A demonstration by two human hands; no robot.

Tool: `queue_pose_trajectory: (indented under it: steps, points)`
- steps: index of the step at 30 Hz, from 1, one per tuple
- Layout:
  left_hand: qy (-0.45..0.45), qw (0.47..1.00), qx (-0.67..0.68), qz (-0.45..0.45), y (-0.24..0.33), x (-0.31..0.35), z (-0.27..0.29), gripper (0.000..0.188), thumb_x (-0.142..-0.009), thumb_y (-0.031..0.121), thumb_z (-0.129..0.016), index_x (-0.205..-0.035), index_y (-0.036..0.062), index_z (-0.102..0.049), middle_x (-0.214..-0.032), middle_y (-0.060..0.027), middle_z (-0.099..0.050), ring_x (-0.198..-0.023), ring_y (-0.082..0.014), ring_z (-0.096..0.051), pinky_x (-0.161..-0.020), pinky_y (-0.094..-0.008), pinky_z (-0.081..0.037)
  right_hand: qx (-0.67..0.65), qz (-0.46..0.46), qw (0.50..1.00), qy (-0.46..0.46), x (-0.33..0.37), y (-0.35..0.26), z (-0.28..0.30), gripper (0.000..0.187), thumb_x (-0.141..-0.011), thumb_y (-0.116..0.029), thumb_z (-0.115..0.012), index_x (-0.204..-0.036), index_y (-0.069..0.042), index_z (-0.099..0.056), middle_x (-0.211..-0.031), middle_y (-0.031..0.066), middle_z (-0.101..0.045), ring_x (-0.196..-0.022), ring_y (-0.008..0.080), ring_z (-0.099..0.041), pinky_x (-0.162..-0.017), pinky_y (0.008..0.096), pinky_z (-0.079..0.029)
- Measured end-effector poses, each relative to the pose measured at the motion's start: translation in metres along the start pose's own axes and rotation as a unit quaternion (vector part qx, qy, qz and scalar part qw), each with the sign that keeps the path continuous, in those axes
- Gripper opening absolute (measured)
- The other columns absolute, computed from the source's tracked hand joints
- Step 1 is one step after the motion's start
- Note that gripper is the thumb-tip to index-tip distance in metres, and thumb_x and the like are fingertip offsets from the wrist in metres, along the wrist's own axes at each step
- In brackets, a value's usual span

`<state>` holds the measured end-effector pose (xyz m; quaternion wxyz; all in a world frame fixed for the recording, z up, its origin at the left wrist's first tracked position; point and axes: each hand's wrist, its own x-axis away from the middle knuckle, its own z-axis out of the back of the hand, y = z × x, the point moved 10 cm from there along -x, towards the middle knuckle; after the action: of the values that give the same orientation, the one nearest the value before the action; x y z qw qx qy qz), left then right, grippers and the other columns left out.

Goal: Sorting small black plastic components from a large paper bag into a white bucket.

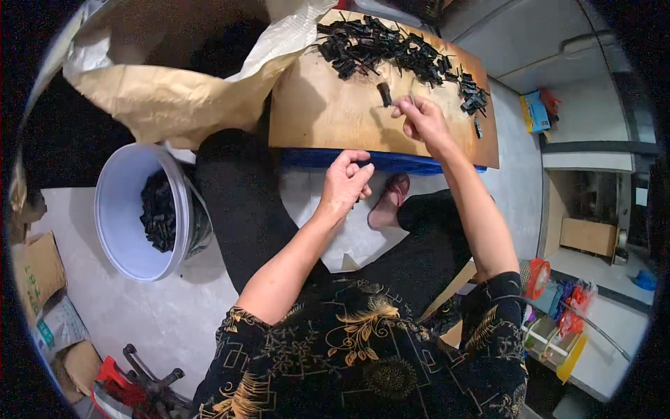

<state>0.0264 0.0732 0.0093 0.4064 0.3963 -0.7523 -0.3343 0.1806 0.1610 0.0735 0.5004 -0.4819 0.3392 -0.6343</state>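
My right hand (422, 122) is over the wooden board (335, 115), thumb and forefinger pinched together. A small black part (384, 94) stands out from its fingertips, and a thin grey sliver shows just above them. Close to the board's near edge, my left hand (347, 180) has its fingers curled; whatever they may hold is hidden, though a bit of something dark shows below the palm. Along the far side of the board lies a heap of small black parts (377, 45) with thin stems. A smaller cluster of black parts (472, 94) trails off to the right.
A white bucket (105, 209) with black parts (159, 213) inside stands on the floor at left. Behind it, a large brown paper sack (174, 101) gapes beside the board. Shelving (586, 160) lines the right side. A small metallic piece (478, 127) lies near the board's right edge.
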Motion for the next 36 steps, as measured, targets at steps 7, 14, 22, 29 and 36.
queue_pose_trajectory:
  steps: [7, 14, 22, 29, 36]
  points:
    - [0.106, 0.958, -0.206, -0.171, 0.036, 0.01, 0.021, 0.057, -0.075, 0.014, -0.064, -0.124, -0.0005, -0.037, -0.074, -0.0103, -0.057, -0.061, -0.0183, -0.055, -0.058, -0.0303, -0.046, -0.037, -0.045, 0.99, -0.125, 0.078, 0.014, -0.055, 0.023, -0.091, -0.026, -0.05, -0.092, -0.005, -0.059, -0.072, -0.002, -0.056, -0.047, 0.0022, -0.043, -0.042, 0.0164, -0.034]
    - [0.002, 0.925, -0.352, -0.142, 0.02, 0.02, -0.003, 0.062, -0.073, 0.014, -0.066, -0.127, 0.007, -0.037, -0.088, -0.0159, -0.059, -0.066, -0.0235, -0.059, -0.059, -0.0339, -0.048, -0.063, -0.046, 0.986, -0.149, 0.109, 0.027, -0.071, 0.02, -0.09, -0.024, -0.051, -0.088, -0.004, -0.057, -0.067, -0.0018, -0.054, -0.046, 0.0027, -0.041, -0.041, 0.0164, -0.032]
    - [-0.053, 0.86, -0.438, -0.257, 0.029, 0.04, -0.032, 0.047, -0.075, 0.011, -0.058, -0.119, 0.0074, -0.042, -0.089, -0.0189, -0.061, -0.084, -0.0378, -0.058, -0.075, -0.0427, -0.046, -0.097, -0.029, 0.986, -0.131, 0.113, 0.047, -0.075, 0.012, -0.09, -0.018, -0.05, -0.094, -0.007, -0.048, -0.062, -0.0021, -0.047, -0.045, 0.0039, -0.037, -0.041, 0.0171, -0.03]
    - [-0.018, 0.963, -0.263, -0.059, 0.004, 0.016, -0.01, 0.046, -0.076, 0.006, -0.057, -0.121, 0.0057, -0.045, -0.067, -0.0105, -0.059, -0.058, -0.0171, -0.059, -0.054, -0.0301, -0.047, -0.06, -0.03, 0.995, -0.079, 0.107, 0.047, -0.062, 0.025, -0.093, -0.029, -0.043, -0.095, -0.005, -0.049, -0.062, -0.0024, -0.045, -0.05, 0.0053, -0.039, -0.044, 0.0214, -0.032]
    - [-0.02, 0.989, -0.147, -0.008, -0.006, 0.009, -0.008, 0.041, -0.077, 0.005, -0.058, -0.116, 0.0057, -0.045, -0.059, -0.0019, -0.052, -0.053, -0.0102, -0.057, -0.042, -0.0241, -0.041, -0.031, -0.029, 0.993, -0.108, 0.106, 0.05, -0.067, 0.024, -0.094, -0.026, -0.042, -0.093, -0.004, -0.051, -0.067, -0.0014, -0.047, -0.059, 0.0066, -0.043, -0.052, 0.0227, -0.038]
